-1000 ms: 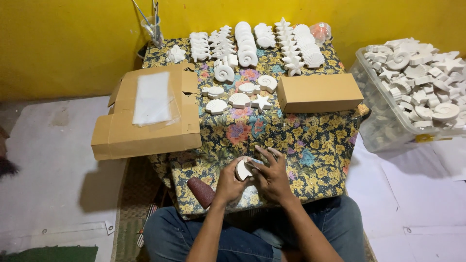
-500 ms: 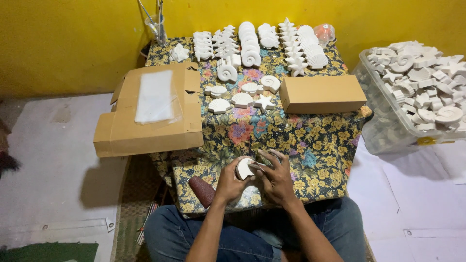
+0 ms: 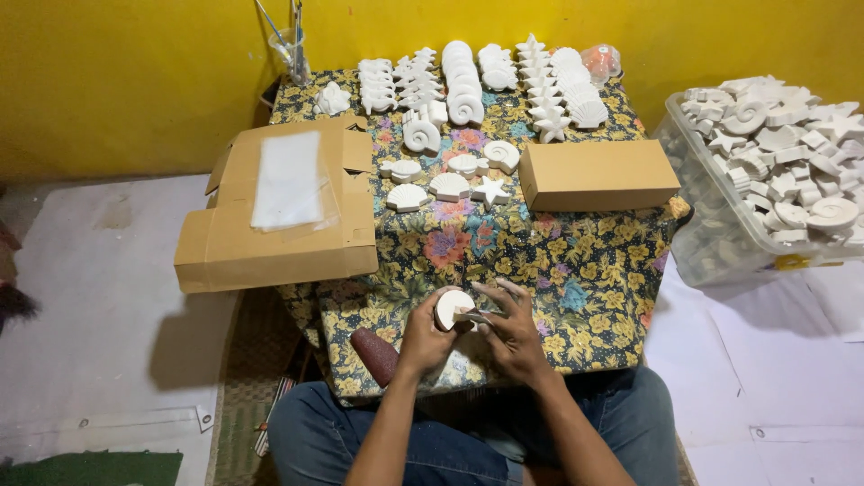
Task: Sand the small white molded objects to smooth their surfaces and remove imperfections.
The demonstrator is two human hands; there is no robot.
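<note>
My left hand (image 3: 423, 337) grips a round white plaster piece (image 3: 450, 306) above the near edge of the small table with the floral cloth (image 3: 585, 270). My right hand (image 3: 511, 328) presses a small thin tool (image 3: 472, 315) against that piece; the tool is mostly hidden by my fingers. Both hands touch the piece. Several loose white plaster shells and a star (image 3: 450, 180) lie mid-table.
An open cardboard box (image 3: 270, 243) holding clear plastic bags sits at left, a closed brown box (image 3: 596, 175) at right. Rows of white plaster shapes (image 3: 486, 76) line the far edge beside a cup of brushes (image 3: 292, 49). A clear bin of plaster pieces (image 3: 765, 171) stands right. A dark reddish block (image 3: 373, 353) lies near my left wrist.
The hands stay in the same spot, with small finger shifts on the piece. Nothing else has moved.
</note>
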